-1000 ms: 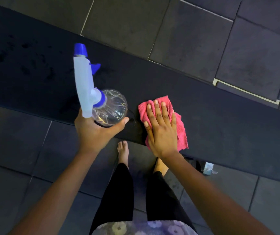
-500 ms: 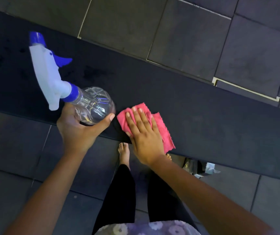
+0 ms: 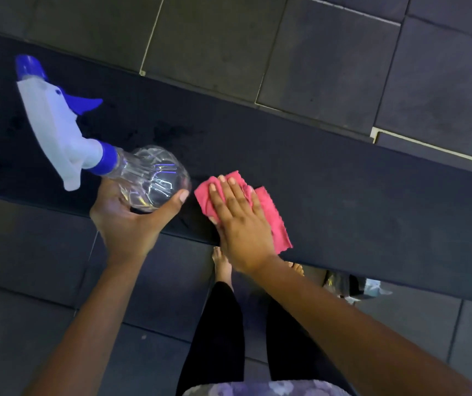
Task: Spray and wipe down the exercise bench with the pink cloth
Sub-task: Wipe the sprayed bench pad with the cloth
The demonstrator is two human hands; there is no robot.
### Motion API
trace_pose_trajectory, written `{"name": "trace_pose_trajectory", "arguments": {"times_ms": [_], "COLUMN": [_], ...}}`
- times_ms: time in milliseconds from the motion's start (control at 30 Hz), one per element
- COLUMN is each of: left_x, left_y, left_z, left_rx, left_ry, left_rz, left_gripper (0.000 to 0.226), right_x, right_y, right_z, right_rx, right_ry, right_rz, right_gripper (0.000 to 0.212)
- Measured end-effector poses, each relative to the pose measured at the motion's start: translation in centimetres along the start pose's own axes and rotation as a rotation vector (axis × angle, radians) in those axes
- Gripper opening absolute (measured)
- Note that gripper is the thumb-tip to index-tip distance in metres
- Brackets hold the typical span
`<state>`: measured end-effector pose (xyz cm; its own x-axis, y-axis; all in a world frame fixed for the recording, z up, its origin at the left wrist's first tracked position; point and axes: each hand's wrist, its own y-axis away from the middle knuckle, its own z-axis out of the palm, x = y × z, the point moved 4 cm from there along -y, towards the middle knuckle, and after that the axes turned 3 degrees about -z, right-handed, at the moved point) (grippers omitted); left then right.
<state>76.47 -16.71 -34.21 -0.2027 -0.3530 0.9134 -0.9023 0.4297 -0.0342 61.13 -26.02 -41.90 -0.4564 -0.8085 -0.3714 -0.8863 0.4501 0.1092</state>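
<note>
Where the pink cloth (image 3: pixel 275 224) lies: centre of the frame, flat on the near edge of the black exercise bench (image 3: pixel 343 201).
Right hand (image 3: pixel 240 224): fingers straight and together, palm pressing the cloth onto the bench.
Left hand (image 3: pixel 126 224): left of centre, thumb and fingers curled round the clear spray bottle (image 3: pixel 149 178), gripping its body.
Spray bottle: tilted over the bench, white-and-blue head toward the upper left.
Bench surface: darker blotches beside the bottle.

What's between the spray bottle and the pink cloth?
Head view: only the thumb tip of the left hand, which holds the spray bottle, and a narrow bare strip of bench.
</note>
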Motion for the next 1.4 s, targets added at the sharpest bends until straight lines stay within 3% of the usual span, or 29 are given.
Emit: {"name": "trace_pose_trajectory", "arguments": {"times_ms": [67, 233, 333, 400, 467, 567, 667, 800, 867, 1100, 1400], "left_x": [-0.3, -0.6, -0.5, -0.5, -0.3, 0.2, 0.4, 0.4, 0.4, 2.0, 2.2], "left_y": [-0.2, -0.8, -1.4, -1.7, -1.8, -2.2, -2.9, -3.7, -4.1, -4.8, -5.9], "left_z": [0.0, -0.4, -0.4, -0.2, 0.3, 1.2, 1.9, 3.0, 3.8, 7.0, 11.7], "left_rx": [0.001, 0.019, 0.007, 0.009, 0.011, -0.02, -0.063, -0.077, -0.08, -0.179, -0.348], "left_ry": [-0.017, -0.069, -0.094, -0.108, -0.13, -0.122, -0.136, -0.148, -0.145, -0.133, -0.143], "left_rz": [-0.003, -0.031, -0.036, -0.045, -0.055, -0.056, -0.066, -0.054, -0.049, 0.032, 0.222], "left_gripper": [0.048, 0.049, 0.05, 0.049, 0.054, 0.063, 0.069, 0.076, 0.079, 0.077, 0.09], "right_x": [-2.0, -1.4, 0.9, -0.1, -1.5, -0.3, 3.8, 7.8, 7.1, 5.7, 5.5], "right_y": [-0.6, 1.9, 1.7, 1.9, 2.7, 3.9, 4.5, 3.5, 2.1, 2.3, 2.0], "right_z": [0.4, 0.6, -0.2, -0.3, 0.2, -0.3, -2.2, -3.9, -3.4, -2.2, -1.5], "right_rx": [-0.001, -0.088, -0.053, -0.021, -0.021, -0.054, 0.004, 0.184, 0.215, 0.255, 0.225], "right_ry": [-0.067, 0.061, 0.044, -0.079, -0.122, -0.014, -0.029, -0.139, -0.133, 0.029, 0.079], "right_rz": [0.057, -0.289, -0.148, -0.057, -0.106, -0.255, -0.072, 0.392, 0.497, 0.463, 0.503], "right_gripper": [0.059, 0.077, 0.091, 0.075, 0.061, 0.068, 0.08, 0.059, 0.057, 0.055, 0.057]}}
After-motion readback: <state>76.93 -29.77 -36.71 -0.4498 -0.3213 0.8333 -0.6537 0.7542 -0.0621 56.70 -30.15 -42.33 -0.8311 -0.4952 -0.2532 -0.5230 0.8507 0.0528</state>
